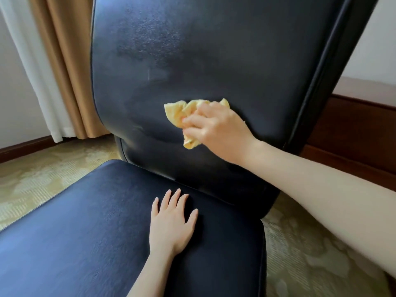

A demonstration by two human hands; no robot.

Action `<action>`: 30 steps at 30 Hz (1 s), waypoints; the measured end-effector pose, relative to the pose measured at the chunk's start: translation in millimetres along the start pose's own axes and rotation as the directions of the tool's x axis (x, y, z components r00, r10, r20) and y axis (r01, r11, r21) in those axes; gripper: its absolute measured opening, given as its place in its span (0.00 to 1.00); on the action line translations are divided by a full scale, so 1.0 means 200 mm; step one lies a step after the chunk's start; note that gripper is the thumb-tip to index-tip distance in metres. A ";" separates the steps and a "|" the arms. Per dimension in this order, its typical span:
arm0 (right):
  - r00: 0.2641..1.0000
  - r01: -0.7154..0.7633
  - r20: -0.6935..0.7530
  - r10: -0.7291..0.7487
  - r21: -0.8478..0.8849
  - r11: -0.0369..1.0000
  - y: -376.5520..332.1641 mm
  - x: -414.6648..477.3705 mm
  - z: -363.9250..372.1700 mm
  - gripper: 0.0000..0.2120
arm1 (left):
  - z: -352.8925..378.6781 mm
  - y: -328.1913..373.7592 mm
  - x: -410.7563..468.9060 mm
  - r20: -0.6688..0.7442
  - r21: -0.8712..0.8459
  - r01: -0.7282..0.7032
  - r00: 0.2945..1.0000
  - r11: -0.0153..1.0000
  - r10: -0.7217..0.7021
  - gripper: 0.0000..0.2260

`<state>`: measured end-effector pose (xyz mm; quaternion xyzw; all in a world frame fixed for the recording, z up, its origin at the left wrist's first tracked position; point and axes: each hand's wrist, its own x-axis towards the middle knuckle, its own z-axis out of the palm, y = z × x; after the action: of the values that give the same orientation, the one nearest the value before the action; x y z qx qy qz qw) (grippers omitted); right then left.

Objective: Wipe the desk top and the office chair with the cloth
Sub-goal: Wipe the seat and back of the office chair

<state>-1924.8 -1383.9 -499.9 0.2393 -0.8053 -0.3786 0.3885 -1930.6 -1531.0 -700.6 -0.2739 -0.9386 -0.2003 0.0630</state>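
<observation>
Dark blue leather-like covering spans the chair: its backrest (214,61) fills the upper middle of the view and its seat (96,243) the lower left. Both panels look smooth and padded, so I judge them slightly slippery and yielding under pressure; faint streaks and a speckled sheen on the backrest suggest damp patches. No arms or wheels show, and no tabletop is in view, so how far the desk part of the task stands cannot be judged.

Below and around lies a pale patterned carpet (310,264), with a beige curtain (64,61) and a white one beside it at the left, and dark wood trim (353,129) at the right.

Of the 2 hands, the left hand (171,224) lies flat on the seat near its back edge, fingers spread, holding nothing; it seems to steady the chair. The right hand (214,127) presses against the lower backrest, its grip closed around the cloth (177,112).

That cloth is small, yellow and crumpled, bunched between palm and backrest with loose corners sticking out. It looks light, soft and limp, best held bunched as it is, since a loose end would drag and fold.
</observation>
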 end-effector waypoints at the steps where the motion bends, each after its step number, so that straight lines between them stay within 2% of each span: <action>1: 0.999 0.045 0.025 -0.045 0.013 0.999 -0.02 -0.04 -0.01 0.10 | 0.00 0.00 0.00 0.001 -0.002 0.002 1.000 1.000 -0.002 0.26; 4: 0.976 0.198 0.095 -0.196 -0.013 0.980 -0.06 -0.16 -0.04 0.10 | 0.00 0.00 0.00 0.021 -0.015 0.015 1.000 1.000 -0.015 0.26; 9: 0.865 0.403 0.310 -0.395 0.042 0.914 -0.07 -0.33 -0.15 0.07 | -0.05 0.02 0.01 0.118 -0.128 0.039 0.993 0.991 -0.024 0.25; 11: 0.840 0.415 0.351 -0.412 0.072 0.907 -0.05 -0.37 -0.19 0.09 | -0.09 0.00 0.03 0.182 -0.297 0.056 0.983 0.953 -0.001 0.23; 13: 0.848 0.402 0.329 -0.416 0.111 0.909 0.00 -0.38 -0.23 0.10 | -0.18 -0.05 0.04 0.276 -0.542 0.122 0.960 0.832 0.039 0.22; 14: 0.861 0.387 0.303 -0.408 0.128 0.913 0.03 -0.38 -0.24 0.10 | -0.22 -0.11 0.04 0.299 -0.612 0.133 0.951 0.780 0.072 0.21; 15: 0.878 0.369 0.274 -0.393 0.136 0.920 0.06 -0.36 -0.26 0.09 | -0.26 -0.17 0.04 0.288 -0.614 0.098 0.952 0.783 0.106 0.20; 16: 0.893 0.350 0.249 -0.376 0.142 0.926 0.10 -0.33 -0.27 0.09 | -0.30 -0.25 0.04 0.257 -0.557 0.046 0.959 0.829 0.120 0.20; 18: 0.924 0.304 0.191 -0.330 0.152 0.940 0.16 -0.25 -0.27 0.12 | -0.35 -0.41 0.03 0.193 -0.332 -0.051 0.974 0.942 0.120 0.21; 21: 0.969 0.203 0.114 -0.219 0.141 0.969 0.20 -0.05 -0.21 0.11 | -0.39 -0.60 -0.01 0.163 -0.063 -0.042 0.985 0.997 0.052 0.23; 25: 0.998 0.049 0.039 -0.057 0.180 0.982 0.13 0.22 -0.06 0.09 | -0.34 -0.66 -0.10 0.147 0.063 0.000 0.989 0.998 -0.009 0.25; 30: 0.999 -0.036 -0.001 0.037 0.170 0.985 -0.04 0.41 0.13 0.10 | -0.32 -0.64 -0.12 0.057 0.059 0.014 0.998 0.998 -0.018 0.25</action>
<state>-1992.6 -1432.6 -480.2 0.2574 -0.8382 -0.3007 0.3751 -1979.3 -1666.7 -691.2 -0.2701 -0.9476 -0.1653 0.0423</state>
